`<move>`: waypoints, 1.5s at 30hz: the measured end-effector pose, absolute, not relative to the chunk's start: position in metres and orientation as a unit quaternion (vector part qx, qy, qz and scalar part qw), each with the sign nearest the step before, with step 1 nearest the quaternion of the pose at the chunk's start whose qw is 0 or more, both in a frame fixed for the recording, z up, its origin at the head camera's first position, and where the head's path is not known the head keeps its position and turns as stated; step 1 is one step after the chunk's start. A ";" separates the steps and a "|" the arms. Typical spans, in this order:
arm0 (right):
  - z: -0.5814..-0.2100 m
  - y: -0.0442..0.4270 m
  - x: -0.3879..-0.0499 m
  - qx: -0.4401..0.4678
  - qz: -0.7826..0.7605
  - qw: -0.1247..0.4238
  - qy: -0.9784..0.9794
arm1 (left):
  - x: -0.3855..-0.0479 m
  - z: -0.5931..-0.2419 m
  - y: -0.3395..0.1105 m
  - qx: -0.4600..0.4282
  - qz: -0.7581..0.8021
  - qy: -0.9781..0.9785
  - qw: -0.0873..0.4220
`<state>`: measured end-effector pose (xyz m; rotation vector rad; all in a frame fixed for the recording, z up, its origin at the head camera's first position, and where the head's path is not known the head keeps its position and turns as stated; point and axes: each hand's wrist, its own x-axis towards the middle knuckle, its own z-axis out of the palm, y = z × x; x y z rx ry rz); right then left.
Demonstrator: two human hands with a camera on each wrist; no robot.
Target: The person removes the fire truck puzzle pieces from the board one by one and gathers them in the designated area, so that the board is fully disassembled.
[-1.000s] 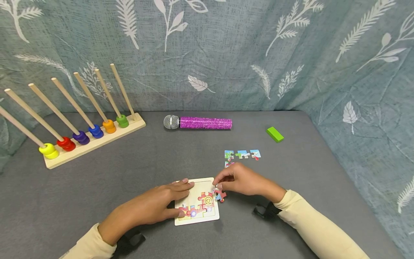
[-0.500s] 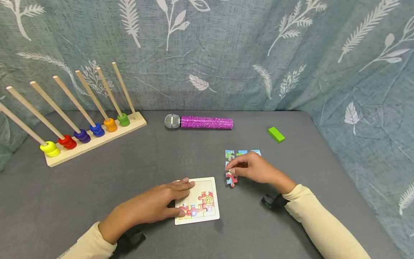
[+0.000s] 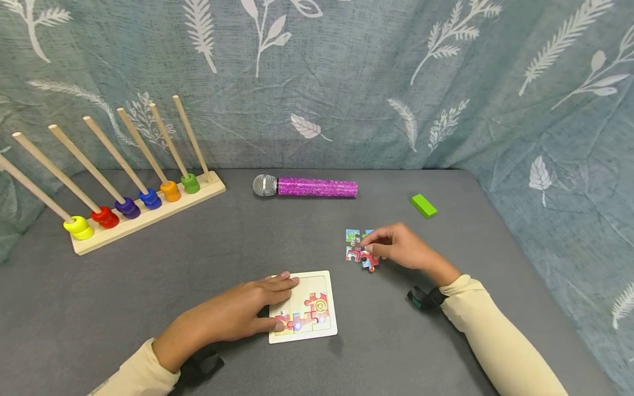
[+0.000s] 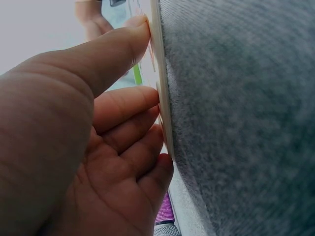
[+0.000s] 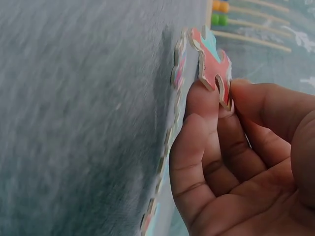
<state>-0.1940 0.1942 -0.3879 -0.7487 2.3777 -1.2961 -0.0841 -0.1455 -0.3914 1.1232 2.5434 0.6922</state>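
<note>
My left hand (image 3: 238,309) rests on the left side of a wooden puzzle board (image 3: 309,284), its fingers spread and thumb on the lower left corner. Several red and yellow pieces (image 3: 317,311) sit in the lower part of the board. In the left wrist view the fingertips touch the board's pale edge (image 4: 166,113). My right hand (image 3: 408,250) pinches a red and blue puzzle piece (image 5: 212,61) between thumb and fingers, raised off the table. Loose puzzle pieces (image 3: 353,253) lie flat just beside and beneath that hand, which hides some of them.
A purple glittery microphone (image 3: 317,187) lies at the back of the grey table. On the left stands a wooden peg rack (image 3: 148,220) with coloured rings. A green block (image 3: 424,206) lies at the back right. A patterned curtain (image 3: 342,82) hangs behind.
My right hand has carried the pinched puzzle piece from the board's right edge, up and right, to the loose pieces. The left hand has stayed on the board.
</note>
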 end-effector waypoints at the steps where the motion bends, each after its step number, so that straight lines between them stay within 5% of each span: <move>1: -0.389 0.196 -0.195 -0.259 -0.455 0.164 0.836 | -0.084 -0.391 -0.145 0.388 0.239 0.879 0.139; 20: -0.391 0.206 -0.209 -0.252 -0.411 0.164 0.860 | -0.084 -0.391 -0.144 0.378 0.247 0.880 0.149; 30: -0.390 0.205 -0.209 -0.310 -0.330 0.097 0.886 | -0.085 -0.390 -0.144 0.373 0.246 0.881 0.153; 45: -0.377 0.191 -0.195 -0.318 -0.343 0.086 0.880 | -0.083 -0.386 -0.143 0.383 0.233 0.884 0.136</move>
